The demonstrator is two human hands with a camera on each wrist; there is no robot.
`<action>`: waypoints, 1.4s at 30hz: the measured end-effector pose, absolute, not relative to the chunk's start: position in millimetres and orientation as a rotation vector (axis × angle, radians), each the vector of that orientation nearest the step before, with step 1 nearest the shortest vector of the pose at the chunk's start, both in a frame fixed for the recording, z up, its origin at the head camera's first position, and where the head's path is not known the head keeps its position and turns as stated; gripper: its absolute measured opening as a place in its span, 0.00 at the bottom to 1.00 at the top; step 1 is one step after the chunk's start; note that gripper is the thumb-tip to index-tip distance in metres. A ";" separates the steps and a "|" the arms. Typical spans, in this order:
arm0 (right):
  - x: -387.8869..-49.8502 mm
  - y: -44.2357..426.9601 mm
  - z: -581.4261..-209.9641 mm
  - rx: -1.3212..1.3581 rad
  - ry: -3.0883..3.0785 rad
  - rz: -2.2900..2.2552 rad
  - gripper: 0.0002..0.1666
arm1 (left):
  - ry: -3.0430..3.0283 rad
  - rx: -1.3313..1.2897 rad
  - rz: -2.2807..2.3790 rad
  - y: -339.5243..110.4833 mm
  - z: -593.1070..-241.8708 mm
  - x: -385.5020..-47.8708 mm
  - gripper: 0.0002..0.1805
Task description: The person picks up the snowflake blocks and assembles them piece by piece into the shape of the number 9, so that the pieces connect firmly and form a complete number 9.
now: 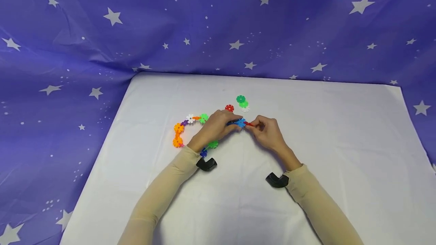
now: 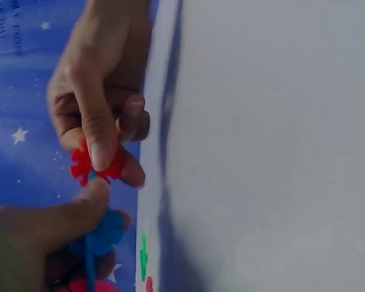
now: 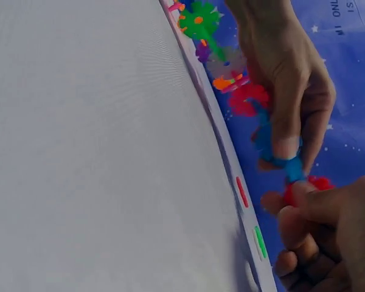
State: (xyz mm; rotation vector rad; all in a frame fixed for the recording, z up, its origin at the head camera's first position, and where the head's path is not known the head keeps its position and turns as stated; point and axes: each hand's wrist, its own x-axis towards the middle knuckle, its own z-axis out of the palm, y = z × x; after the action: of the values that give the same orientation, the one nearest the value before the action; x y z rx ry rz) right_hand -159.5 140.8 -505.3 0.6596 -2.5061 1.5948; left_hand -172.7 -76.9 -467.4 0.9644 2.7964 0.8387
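My left hand [image 1: 218,127] pinches a blue notched plastic disc [image 1: 241,123] at one end of a chain of interlocking discs. In my right hand [image 1: 269,133], between thumb and fingers, is a red notched disc [image 2: 80,167]. The red disc meets a blue one edge to edge in the left wrist view; fingertips hide how deep the slots sit. From the left hand the chain curves round on the table, with orange discs [image 1: 178,141], a white disc [image 1: 190,118] and green discs [image 1: 213,144]. My left hand and wrist cover part of it.
Beyond the hands lie a loose red disc [image 1: 229,107], a dark green disc [image 1: 240,98], a light green disc [image 1: 243,104] and a white disc [image 1: 245,109]. A white cloth covers the table [image 1: 340,143]. A purple starry curtain [image 1: 289,22] hangs behind it.
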 end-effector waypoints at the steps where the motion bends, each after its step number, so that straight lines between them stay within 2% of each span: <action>1: -160.2 139.5 -505.0 0.662 -2.509 1.617 0.09 | 2.792 0.955 0.854 -78.5 -466.3 -172.6 0.21; 5: -162.5 137.1 -505.2 0.741 -2.604 1.636 0.08 | 2.758 0.889 0.861 -87.7 -465.0 -172.5 0.21; 10: -167.4 142.2 -502.9 0.812 -2.754 1.564 0.14 | 2.704 0.765 0.867 -104.7 -467.1 -174.0 0.21; 15: -193.9 151.5 -506.7 0.968 -2.737 1.347 0.11 | 2.641 0.759 0.866 -115.0 -468.9 -178.3 0.20; 22: -230.8 139.6 -504.8 1.347 -2.870 0.936 0.26 | 2.589 0.790 0.871 -118.1 -470.8 -177.5 0.20; 25: -235.6 133.8 -500.9 1.442 -2.944 0.779 0.28 | 2.601 0.784 0.858 -116.8 -470.9 -177.1 0.19; 27: -236.1 134.0 -497.5 1.423 -2.954 0.729 0.25 | 2.620 0.787 0.856 -114.9 -470.0 -177.5 0.20; 32: -233.1 145.9 -491.9 1.209 -2.883 0.791 0.11 | 2.635 0.818 0.847 -106.7 -467.9 -179.8 0.20; 34: -232.7 149.0 -491.6 1.171 -2.843 0.833 0.13 | 2.643 0.823 0.828 -103.5 -467.7 -180.8 0.20; 38: -233.4 148.6 -491.6 1.212 -2.813 0.805 0.27 | 2.679 0.820 0.740 -97.4 -467.8 -181.8 0.21; 40: -234.4 147.5 -491.8 1.235 -2.820 0.743 0.27 | 2.691 0.812 0.701 -94.7 -467.8 -182.0 0.22; 42: -235.0 147.1 -491.7 1.216 -2.840 0.709 0.22 | 2.699 0.806 0.673 -92.8 -467.8 -182.6 0.22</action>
State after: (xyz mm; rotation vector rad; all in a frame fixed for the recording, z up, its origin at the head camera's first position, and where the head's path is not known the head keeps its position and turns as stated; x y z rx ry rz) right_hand -235.0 147.1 -491.7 1.2158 -2.8400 0.7093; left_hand -182.6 -92.8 -467.8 0.8057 2.6986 0.6729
